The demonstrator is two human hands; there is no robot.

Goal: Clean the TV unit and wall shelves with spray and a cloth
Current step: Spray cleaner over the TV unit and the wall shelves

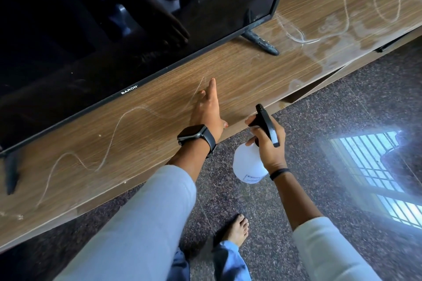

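The translucent white spray bottle with a black trigger head hangs over the speckled stone floor, gripped by the right hand. The left hand lies flat, fingers spread, on the dusty wood-grain TV unit below the black television.

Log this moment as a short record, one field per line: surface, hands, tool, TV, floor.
surface: wooden TV unit top, dusty, with wavy finger trails and smeared patches toward the right
left hand: open, flat on the unit top, fingers extended, smartwatch on the wrist
right hand: gripping the spray bottle by its black trigger head, held over the floor beside the unit's front edge
cloth: none visible
TV: off, standing on the unit on dusty feet
floor: dark speckled stone, reflecting a window
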